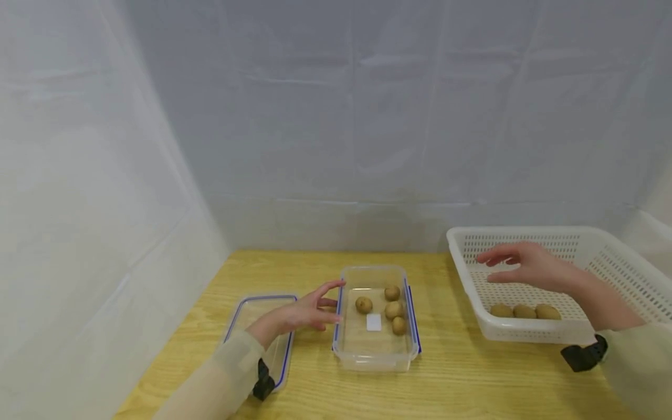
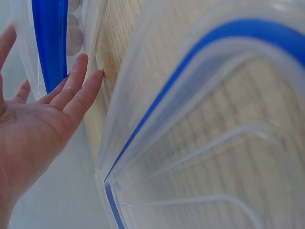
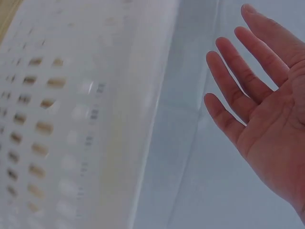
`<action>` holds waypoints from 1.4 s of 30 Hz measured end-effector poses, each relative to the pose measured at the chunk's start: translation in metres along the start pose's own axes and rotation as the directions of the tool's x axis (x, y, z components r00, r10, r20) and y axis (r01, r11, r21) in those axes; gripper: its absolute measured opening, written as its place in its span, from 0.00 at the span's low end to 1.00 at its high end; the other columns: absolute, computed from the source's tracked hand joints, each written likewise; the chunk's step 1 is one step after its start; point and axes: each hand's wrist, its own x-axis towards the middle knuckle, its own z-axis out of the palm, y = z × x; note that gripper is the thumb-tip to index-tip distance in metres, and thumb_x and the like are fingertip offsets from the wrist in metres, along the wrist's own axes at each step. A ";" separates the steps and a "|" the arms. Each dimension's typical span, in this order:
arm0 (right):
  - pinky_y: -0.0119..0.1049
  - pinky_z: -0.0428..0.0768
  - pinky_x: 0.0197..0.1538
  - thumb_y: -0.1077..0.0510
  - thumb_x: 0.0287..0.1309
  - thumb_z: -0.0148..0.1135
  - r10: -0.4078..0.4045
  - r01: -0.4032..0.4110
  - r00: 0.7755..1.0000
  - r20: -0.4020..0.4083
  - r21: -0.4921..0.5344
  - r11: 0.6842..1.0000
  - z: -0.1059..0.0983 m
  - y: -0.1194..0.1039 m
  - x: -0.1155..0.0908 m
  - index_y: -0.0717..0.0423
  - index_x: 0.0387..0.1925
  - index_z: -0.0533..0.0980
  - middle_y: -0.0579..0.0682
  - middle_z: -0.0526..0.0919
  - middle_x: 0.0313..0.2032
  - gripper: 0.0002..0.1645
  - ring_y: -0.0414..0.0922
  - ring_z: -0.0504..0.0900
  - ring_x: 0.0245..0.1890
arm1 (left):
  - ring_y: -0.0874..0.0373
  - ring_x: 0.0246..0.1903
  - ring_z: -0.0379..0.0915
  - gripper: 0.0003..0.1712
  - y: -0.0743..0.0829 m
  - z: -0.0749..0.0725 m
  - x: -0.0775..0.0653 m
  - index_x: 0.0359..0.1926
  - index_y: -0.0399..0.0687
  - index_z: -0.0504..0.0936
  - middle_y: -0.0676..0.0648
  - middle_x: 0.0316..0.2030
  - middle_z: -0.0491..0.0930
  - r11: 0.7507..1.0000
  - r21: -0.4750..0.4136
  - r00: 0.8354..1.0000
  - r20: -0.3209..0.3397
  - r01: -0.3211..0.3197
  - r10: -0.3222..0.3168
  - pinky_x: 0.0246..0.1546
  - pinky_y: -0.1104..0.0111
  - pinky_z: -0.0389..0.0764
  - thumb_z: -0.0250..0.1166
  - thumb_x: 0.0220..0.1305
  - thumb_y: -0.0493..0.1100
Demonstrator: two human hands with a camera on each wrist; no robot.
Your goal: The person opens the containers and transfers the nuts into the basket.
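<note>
My left hand (image 1: 307,312) is at the left side of a clear plastic food container (image 1: 373,354), its fingers spread along the blue-trimmed rim. In the left wrist view the fingers (image 2: 76,90) look straight beside the blue clip (image 2: 50,43). Several small potatoes (image 1: 364,304) lie inside the container, near a white square label (image 1: 374,322). Over the white perforated basket (image 1: 530,336) hovers my right hand (image 1: 535,268), with nothing between its fingers. Three potatoes (image 1: 524,311) lie along the near side of the basket. The right wrist view shows that hand's fingers (image 3: 238,81) loosely extended above the basket wall.
A clear lid (image 1: 265,300) with a blue seal lies on the wooden table (image 1: 441,385), left of the container and partly under my left forearm. White sheeting (image 1: 336,116) hangs behind the table and at the left. Black wrist cameras (image 1: 584,354) sit on both sleeves.
</note>
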 end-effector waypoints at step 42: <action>0.51 0.75 0.53 0.56 0.56 0.71 -0.253 0.229 0.936 0.244 0.124 0.966 0.072 -0.078 0.075 0.54 0.49 0.81 0.45 0.82 0.47 0.18 0.49 0.80 0.46 | 0.36 0.63 0.61 0.46 -0.002 0.000 0.001 0.76 0.58 0.48 0.29 0.68 0.55 1.000 -0.008 1.000 0.014 -0.010 0.010 0.51 0.48 0.74 0.66 0.65 0.43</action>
